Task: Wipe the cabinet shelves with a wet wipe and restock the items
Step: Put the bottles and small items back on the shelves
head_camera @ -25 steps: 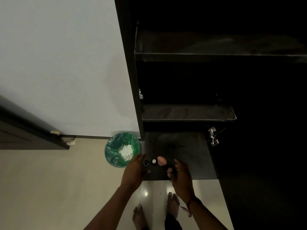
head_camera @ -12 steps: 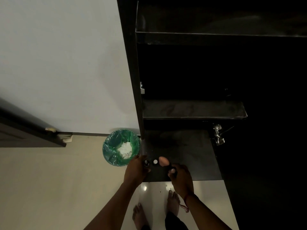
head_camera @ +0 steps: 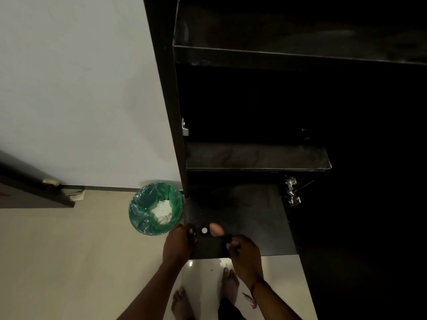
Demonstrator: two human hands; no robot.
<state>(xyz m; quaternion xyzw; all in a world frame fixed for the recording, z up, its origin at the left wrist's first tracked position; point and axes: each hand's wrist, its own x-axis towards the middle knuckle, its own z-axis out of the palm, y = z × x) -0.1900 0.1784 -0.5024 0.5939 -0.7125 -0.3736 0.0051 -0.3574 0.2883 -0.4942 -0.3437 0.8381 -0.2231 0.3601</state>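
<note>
A dark open cabinet fills the right side, with a top shelf (head_camera: 300, 54), a middle shelf (head_camera: 256, 158) and a bottom shelf (head_camera: 242, 204). At the front left of the bottom shelf stand a small dark bottle (head_camera: 191, 232), a small item with a white cap (head_camera: 204, 230) and a pink rounded item (head_camera: 215, 228). My left hand (head_camera: 178, 243) grips the dark bottle. My right hand (head_camera: 245, 250) pinches a small dark object (head_camera: 227, 237) just right of the pink item; what it is cannot be made out.
A bin with a green liner (head_camera: 156, 207) holding white used wipes stands on the floor against the cabinet's left side. A dark door edge (head_camera: 34, 192) juts in at the left. A metal hinge (head_camera: 292, 191) hangs at the cabinet's right. My bare feet stand below.
The view has shifted slightly. Both hands stayed at the row of small items; the right hand drew a little nearer the shelf's front edge with the dark object.
</note>
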